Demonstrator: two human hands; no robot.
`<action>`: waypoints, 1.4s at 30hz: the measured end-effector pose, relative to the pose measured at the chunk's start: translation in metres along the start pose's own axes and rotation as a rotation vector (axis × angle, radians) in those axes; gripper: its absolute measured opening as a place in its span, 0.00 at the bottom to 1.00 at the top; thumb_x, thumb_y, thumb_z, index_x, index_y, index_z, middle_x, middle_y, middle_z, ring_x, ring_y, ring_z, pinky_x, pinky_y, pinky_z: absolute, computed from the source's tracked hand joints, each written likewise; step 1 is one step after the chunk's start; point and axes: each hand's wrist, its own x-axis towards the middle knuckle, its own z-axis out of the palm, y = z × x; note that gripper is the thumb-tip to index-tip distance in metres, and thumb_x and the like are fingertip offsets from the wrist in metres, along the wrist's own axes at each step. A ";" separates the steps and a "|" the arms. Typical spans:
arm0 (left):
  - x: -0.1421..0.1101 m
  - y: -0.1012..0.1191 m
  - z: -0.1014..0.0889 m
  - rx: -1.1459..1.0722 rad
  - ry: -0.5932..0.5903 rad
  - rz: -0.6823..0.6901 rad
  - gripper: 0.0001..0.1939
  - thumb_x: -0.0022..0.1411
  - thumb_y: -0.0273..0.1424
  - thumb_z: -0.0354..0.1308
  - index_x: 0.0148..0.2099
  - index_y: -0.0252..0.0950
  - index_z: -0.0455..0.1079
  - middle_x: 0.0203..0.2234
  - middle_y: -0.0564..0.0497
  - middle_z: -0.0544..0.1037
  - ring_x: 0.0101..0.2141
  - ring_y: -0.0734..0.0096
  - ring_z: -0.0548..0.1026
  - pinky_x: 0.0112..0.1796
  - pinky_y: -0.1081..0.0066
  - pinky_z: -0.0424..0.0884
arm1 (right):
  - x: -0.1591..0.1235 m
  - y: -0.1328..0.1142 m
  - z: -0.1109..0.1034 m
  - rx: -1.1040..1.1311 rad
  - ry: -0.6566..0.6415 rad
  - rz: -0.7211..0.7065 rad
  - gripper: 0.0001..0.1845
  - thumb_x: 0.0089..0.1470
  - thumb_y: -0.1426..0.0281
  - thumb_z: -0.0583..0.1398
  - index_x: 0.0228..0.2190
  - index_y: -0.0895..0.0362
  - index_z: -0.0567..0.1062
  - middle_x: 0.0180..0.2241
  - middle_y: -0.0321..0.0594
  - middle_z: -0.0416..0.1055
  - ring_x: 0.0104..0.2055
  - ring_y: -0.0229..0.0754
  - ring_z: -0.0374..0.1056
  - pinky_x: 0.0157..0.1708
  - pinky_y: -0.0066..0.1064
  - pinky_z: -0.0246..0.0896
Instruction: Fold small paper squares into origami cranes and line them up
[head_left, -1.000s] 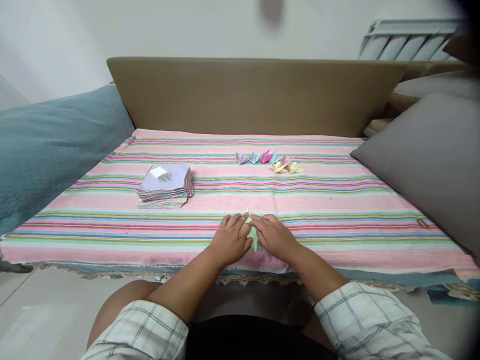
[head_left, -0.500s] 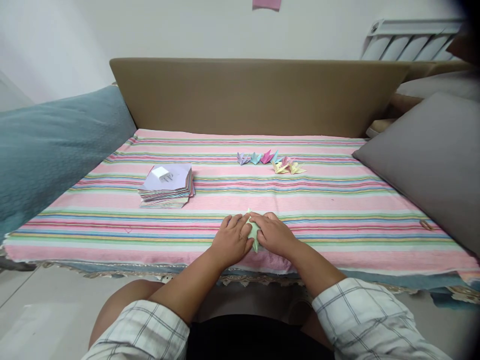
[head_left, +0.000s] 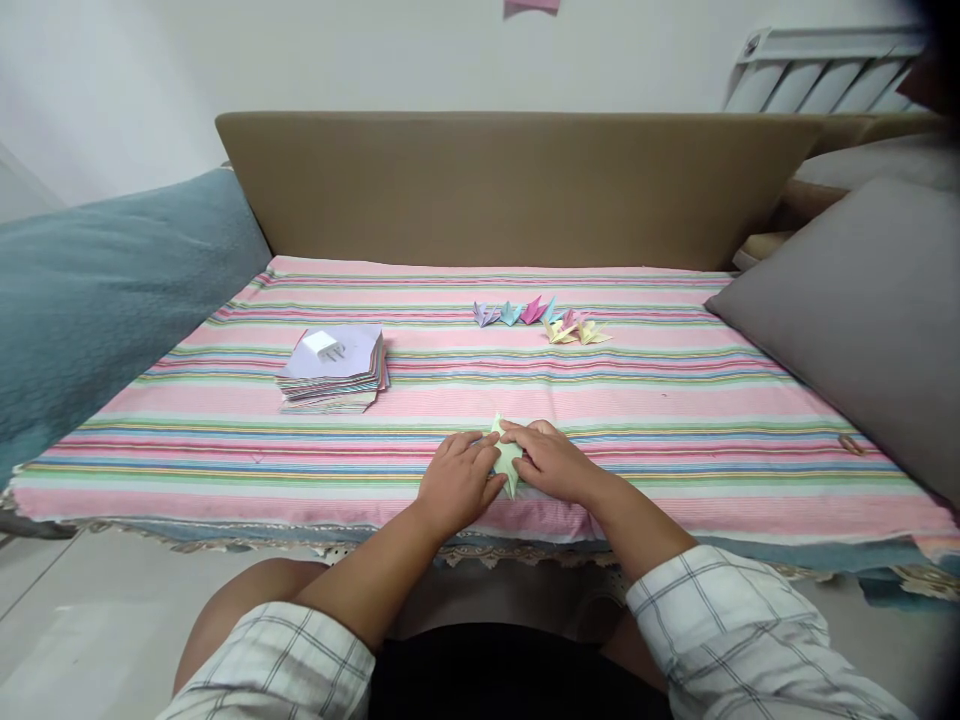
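Observation:
A pale green piece of folded origami paper (head_left: pixel 508 463) lies on the striped cloth near its front edge, one pointed tip facing away and another towards me. My left hand (head_left: pixel 459 477) grips its left side, fingers bent and thumb at the lower edge. From the right, my right hand (head_left: pixel 553 458) holds the same piece, its index finger near the far tip and its thumb on the paper. Both hands partly cover the folds. Beyond them stand several small folded paper cranes, among them a magenta crane (head_left: pixel 534 311) and a yellow crane (head_left: pixel 592 333).
At the left lies a stack of coloured paper sheets (head_left: pixel 356 350) with a white plug adapter (head_left: pixel 321 344) on top. A grey cushion (head_left: pixel 862 310) leans at the right, near a small brown loop (head_left: pixel 850 444). The brown backrest (head_left: pixel 510 190) bounds the striped cloth (head_left: pixel 225 400).
The hands have shifted slightly on the green paper, and a bit more of it shows between them. The whole view has tilted very slightly; the other things stay put.

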 end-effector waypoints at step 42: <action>-0.004 -0.006 0.002 -0.064 -0.102 0.024 0.37 0.41 0.52 0.64 0.50 0.37 0.62 0.56 0.44 0.63 0.55 0.52 0.58 0.54 0.54 0.53 | -0.012 0.001 0.003 -0.102 -0.023 -0.056 0.48 0.34 0.42 0.61 0.55 0.51 0.60 0.61 0.44 0.50 0.55 0.55 0.51 0.52 0.50 0.45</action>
